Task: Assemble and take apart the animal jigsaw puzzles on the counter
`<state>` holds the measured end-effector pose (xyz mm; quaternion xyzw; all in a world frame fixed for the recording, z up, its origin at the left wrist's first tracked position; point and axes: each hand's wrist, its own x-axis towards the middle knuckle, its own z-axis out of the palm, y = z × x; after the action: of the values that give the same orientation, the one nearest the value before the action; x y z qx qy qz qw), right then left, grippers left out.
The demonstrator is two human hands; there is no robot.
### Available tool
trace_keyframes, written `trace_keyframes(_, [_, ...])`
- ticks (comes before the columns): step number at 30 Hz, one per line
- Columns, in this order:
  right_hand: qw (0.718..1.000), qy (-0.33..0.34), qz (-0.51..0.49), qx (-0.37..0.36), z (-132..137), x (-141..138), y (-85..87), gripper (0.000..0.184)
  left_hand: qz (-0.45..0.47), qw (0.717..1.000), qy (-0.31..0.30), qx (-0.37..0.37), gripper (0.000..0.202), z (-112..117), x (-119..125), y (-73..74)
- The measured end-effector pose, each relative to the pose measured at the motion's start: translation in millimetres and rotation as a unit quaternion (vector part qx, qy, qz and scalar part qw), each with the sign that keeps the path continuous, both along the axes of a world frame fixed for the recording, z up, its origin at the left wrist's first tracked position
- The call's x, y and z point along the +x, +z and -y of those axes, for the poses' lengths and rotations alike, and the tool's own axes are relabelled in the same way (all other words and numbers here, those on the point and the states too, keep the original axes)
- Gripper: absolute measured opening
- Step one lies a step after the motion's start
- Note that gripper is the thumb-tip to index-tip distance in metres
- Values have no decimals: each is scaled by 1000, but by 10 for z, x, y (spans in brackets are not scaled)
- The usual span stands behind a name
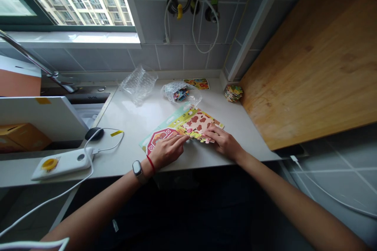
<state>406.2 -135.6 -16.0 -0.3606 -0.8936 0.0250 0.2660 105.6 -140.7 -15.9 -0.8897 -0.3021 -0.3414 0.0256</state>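
Along the white bench [126, 125], a white power bank [59, 163] sits at the left, near a black computer mouse [94, 133], with crumpled bubble wrap [138, 84] farther back. The person's left grip [167, 150], a watch [137, 168] and red string [150, 164] at its wrist, lies open and flat, its fingers resting on a cardboard jigsaw puzzle [197, 123]. The puzzle sits near the bench's front edge, its cow-patterned pieces between both hands. Behind it are a clear bag of puzzle pieces [178, 91] and a small picture card [196, 83]. The right grip [224, 143] is released too, fingertips on the pieces. Farther right, a stack of pieces [233, 93] sits by a wooden board [309, 62].
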Motion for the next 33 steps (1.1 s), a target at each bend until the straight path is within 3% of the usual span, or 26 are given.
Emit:
trace_keyframes(4, [1000,13,-20,-15,82,-1,17,37,39,982,111,-150,44,4,55,7])
trace_keyframes(6, [999,11,-24,-27,116,-8,34,37,31,971,130,-199,45,-8,71,23])
trace_keyframes(11, [992,-9,-100,-73,149,24,7,39,63,972,102,-201,20,-20,84,21])
trace_keyframes(16, [973,-50,-190,-124,154,44,-38,37,140,960,118,-213,20,-50,139,129])
trace_keyframes(20, [969,-50,-196,-144,146,24,-57,38,147,956,88,-240,22,-150,273,228])
trace_keyframes(25, [975,-69,-156,-145,127,-2,-95,40,89,955,37,-279,26,-210,474,176])
trace_keyframes(33, [967,-69,-197,-144,144,-8,-53,35,151,928,-2,-342,29,-165,478,193])
